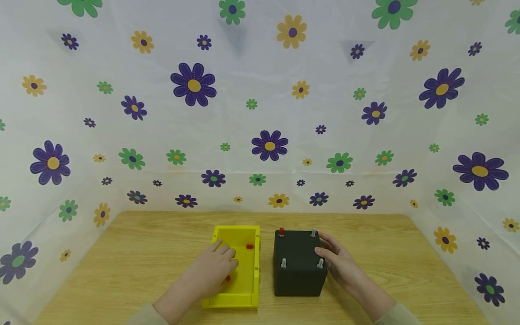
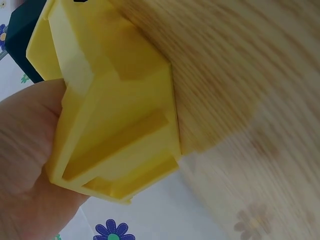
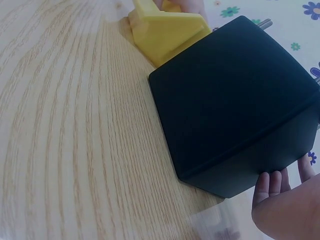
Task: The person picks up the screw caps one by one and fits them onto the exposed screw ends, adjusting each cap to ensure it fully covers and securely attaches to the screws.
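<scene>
My left hand (image 1: 213, 268) reaches into a yellow bin (image 1: 255, 299), fingers bent down over its floor. Its fingertips are partly hidden, and nothing shows between them. One small red cap (image 1: 249, 246) lies in the bin near the far right corner; another red cap (image 1: 228, 278) shows partly beneath the hand. To the right stands a black box (image 1: 299, 253) with a metal post at each top corner; a red cap (image 1: 281, 231) sits on the far left post. My right hand (image 1: 339, 262) holds the box's right side, thumb over the top edge and fingers along the side wall.
Both containers stand on a wood-grain table (image 1: 162, 230), with a narrow gap between them. White sheeting (image 1: 243, 122) printed with flowers rises behind the table and along both sides.
</scene>
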### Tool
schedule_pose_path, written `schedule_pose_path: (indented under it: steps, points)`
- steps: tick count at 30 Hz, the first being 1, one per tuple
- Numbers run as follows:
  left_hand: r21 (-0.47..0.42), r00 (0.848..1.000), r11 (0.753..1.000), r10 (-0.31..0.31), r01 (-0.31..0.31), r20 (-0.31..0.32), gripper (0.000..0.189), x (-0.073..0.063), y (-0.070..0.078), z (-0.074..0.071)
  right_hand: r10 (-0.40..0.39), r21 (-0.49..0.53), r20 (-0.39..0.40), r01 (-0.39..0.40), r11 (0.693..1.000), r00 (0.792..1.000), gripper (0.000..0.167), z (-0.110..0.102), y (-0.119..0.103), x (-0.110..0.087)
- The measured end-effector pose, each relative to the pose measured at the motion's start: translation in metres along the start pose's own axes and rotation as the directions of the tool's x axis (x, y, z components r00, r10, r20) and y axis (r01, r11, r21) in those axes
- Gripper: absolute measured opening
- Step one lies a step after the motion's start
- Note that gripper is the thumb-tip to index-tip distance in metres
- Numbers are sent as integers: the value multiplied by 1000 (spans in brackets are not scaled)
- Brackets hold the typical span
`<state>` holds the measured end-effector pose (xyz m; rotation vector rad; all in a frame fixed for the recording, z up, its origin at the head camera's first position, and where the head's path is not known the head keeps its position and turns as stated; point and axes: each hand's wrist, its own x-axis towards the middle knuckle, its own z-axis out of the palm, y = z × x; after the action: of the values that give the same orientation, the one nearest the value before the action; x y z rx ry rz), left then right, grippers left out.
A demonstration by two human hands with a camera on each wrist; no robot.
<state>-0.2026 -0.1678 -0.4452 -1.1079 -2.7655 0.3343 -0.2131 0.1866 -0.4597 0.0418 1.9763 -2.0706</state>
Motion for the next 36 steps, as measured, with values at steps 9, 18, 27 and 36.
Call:
schedule_pose_path:
  steps: [9, 18, 27, 36]
  points:
    - [50, 1000, 999, 8, -8, -6, 21, 2, 2, 0, -5, 14, 3, 5, 1000, 1000, 68, 1, -1, 0]
    - [72, 1000, 997, 6, -6, 0, 19, 5, 4, 2, -1, 10, -4, 1, 1000, 1000, 68, 0, 1, 1]
    - [62, 1000, 998, -8, 6, 24, 12, 7, 6, 1, -8, 19, 2, 8, 1000, 1000, 68, 0, 1, 1]
    - [74, 999, 997, -17, 14, 46, 16, 7, 9, 0, -14, 26, 3, 14, 1000, 1000, 68, 0, 0, 0]
